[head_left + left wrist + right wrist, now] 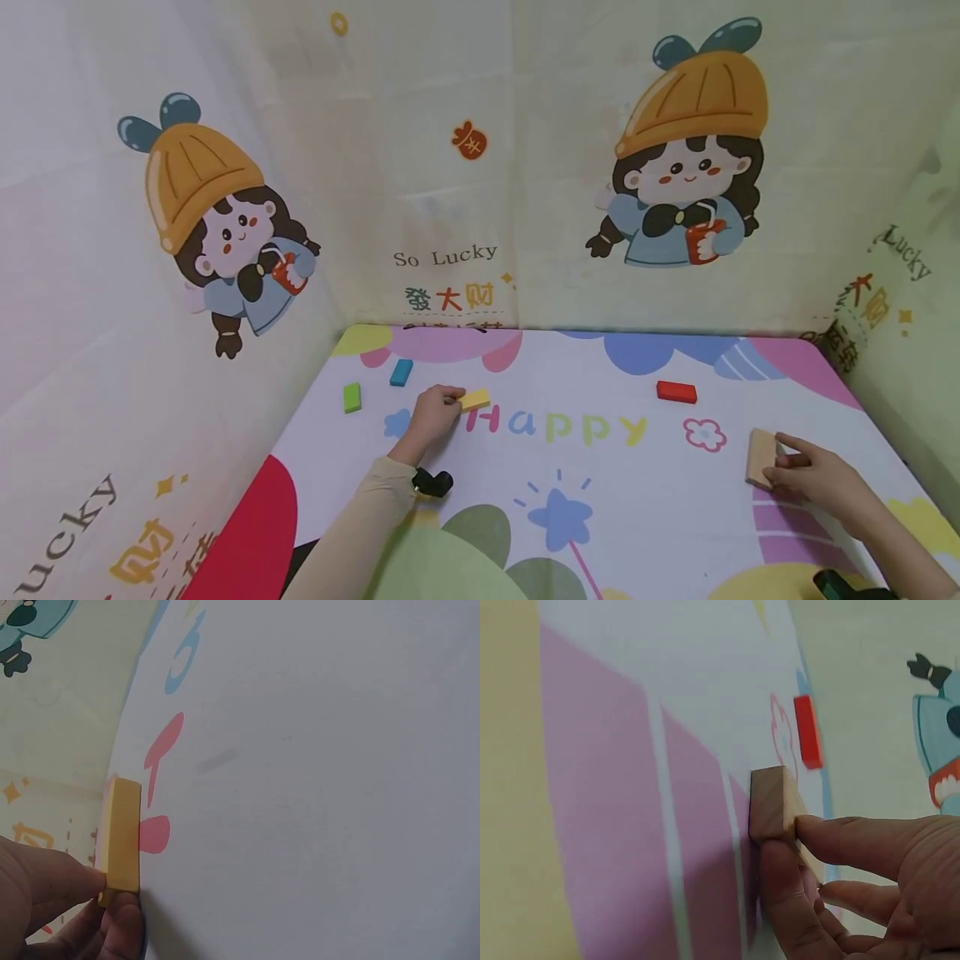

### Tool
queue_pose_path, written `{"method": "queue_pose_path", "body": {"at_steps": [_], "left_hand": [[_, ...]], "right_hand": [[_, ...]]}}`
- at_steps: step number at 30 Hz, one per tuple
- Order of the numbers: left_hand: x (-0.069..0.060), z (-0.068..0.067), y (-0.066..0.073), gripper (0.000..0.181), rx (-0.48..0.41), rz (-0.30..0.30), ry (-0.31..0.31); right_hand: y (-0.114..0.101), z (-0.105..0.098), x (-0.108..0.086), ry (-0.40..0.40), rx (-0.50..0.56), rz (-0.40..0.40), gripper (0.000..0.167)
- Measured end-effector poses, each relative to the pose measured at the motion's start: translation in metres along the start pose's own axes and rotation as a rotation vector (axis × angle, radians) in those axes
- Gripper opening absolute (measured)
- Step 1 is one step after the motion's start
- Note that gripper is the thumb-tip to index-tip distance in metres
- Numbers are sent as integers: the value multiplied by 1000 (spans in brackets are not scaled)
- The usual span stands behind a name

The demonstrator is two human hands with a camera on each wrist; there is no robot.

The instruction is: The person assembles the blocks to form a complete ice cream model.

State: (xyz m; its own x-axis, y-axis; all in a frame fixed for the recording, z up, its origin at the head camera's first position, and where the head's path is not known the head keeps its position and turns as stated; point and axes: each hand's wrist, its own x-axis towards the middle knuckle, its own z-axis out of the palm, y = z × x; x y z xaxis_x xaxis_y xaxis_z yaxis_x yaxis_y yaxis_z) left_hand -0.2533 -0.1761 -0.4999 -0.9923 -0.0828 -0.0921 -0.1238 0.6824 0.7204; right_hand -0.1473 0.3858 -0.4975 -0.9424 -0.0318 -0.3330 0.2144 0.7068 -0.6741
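"Happy" tabletop (660, 500), "So Lucky" backdrop (427, 192), pinched blocks (476, 401) (761, 458)

Printed cloth walls (558, 296), patterned tabletop (645, 517).
From head-view centre: an orange-hatted cartoon figure (686, 167) at two o'clock, a matching figure (234, 225) between nine and ten, red pouch (469, 142) at twelve, pink flower (705, 435) at four, blue star (561, 518) at five.
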Motion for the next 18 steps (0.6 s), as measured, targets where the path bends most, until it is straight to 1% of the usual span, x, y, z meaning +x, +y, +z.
{"method": "queue_pose_path", "body": {"at_steps": [4,6,7,8,11,15,18], "left_hand": [[-1,0,1,30,-11,-11,-6],[-3,0,1,29,-14,-11,-6],[-4,0,1,29,-16,-9,-5],[-4,0,2,29,-17,-6,-4],[-6,1,2,29,-14,3,1],[-5,3,3,30,-13,5,-1],[-5,5,4,30,-12,3,-7]], "right_hand": [[-9,17,-3,39,-26,-49,85],[-15,24,-5,65,-61,-79,83],[-18,28,-6,79,-90,-86,83],[-22,31,-7,82,-86,-84,83],[-33,42,-10,63,-39,-70,84],[-45,56,-14,31,56,-52,84],[-53,66,-15,29,96,-47,84]]}}
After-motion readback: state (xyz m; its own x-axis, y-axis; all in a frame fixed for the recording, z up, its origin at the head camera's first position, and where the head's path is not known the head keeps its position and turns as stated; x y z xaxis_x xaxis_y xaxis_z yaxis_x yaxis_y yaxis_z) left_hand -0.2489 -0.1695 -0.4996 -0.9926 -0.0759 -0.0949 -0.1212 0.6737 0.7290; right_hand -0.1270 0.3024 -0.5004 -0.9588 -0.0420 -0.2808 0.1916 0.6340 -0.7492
